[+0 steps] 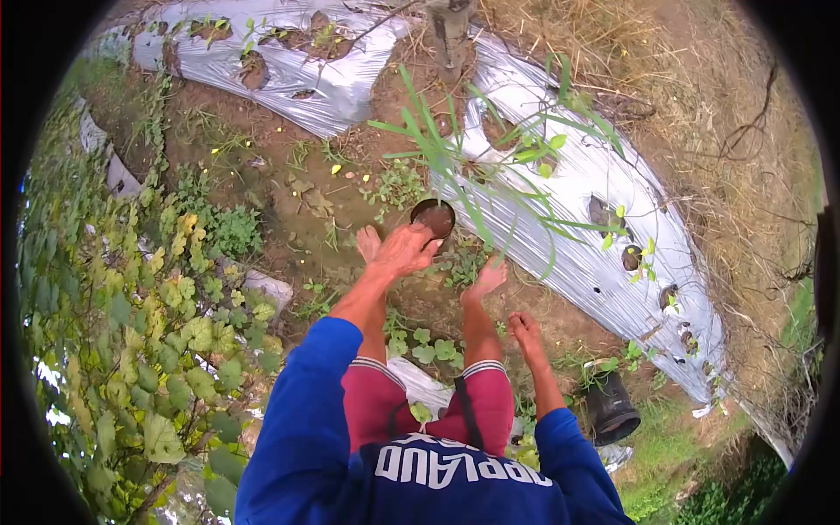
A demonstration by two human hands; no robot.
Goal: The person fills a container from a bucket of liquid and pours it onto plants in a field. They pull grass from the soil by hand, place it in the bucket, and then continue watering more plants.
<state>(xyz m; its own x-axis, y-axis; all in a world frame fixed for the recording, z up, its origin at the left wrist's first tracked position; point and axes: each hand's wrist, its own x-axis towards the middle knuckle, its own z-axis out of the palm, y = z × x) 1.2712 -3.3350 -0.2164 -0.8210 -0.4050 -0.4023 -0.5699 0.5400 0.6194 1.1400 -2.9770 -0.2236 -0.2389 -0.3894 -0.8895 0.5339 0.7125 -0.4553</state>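
My left hand (409, 248) is closed on the near rim of a small round dark cup (434, 217). Its mouth faces up, and the inside looks brownish; what is in it I cannot make out. The cup is over the soil beside a clump of long green grass blades (451, 166) at the edge of the silver plastic sheet (560, 219). Lower and to the right, my right hand (528, 334) hangs beside my right knee with loosely bent fingers, and nothing shows in it. A black bucket (610, 409) stands below and right of that hand.
Another silver-sheeted bed (306, 70), with planting holes, lies at the upper left. A wooden post (450, 39) rises between the beds. Leafy vines (157, 350) fill the left side, and dry grass (700, 105) covers the right. My bare feet (490, 276) stand on the soil path.
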